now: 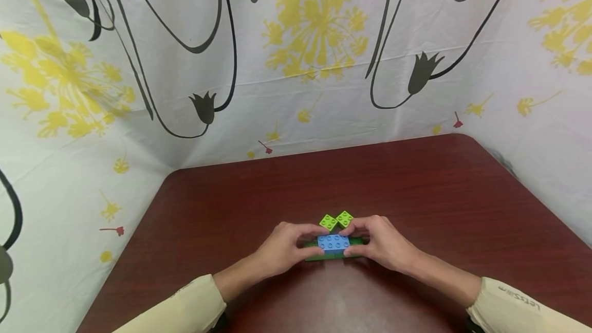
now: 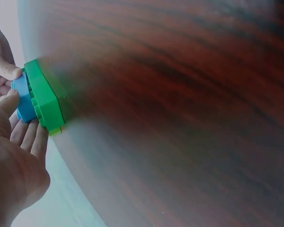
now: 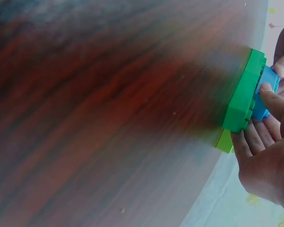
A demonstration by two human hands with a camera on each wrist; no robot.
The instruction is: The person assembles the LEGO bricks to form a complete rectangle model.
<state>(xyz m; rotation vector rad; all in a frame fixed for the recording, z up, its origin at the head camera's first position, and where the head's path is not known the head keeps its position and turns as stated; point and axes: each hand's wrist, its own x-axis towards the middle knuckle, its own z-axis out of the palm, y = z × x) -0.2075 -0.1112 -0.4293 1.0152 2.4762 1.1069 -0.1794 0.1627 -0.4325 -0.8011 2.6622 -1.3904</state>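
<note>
A blue toy brick (image 1: 333,242) with studs on top sits across the middle of a longer green brick base (image 1: 330,257), which lies on the table. My left hand (image 1: 284,246) pinches the blue brick's left end between thumb and fingers. At its right end, my right hand (image 1: 390,244) pinches it the same way. The left wrist view shows the blue brick (image 2: 24,100) against the studded face of the green base (image 2: 48,103). In the right wrist view a thumb presses on the blue brick (image 3: 261,106), with other fingers beside the green base (image 3: 241,99).
Just beyond the hands lie two small lime-green bricks (image 1: 328,222), one left of the other, close together. The dark red-brown wooden table (image 1: 259,189) has rounded far corners. A white cloth (image 1: 250,66) with printed flowers hangs behind and at both sides.
</note>
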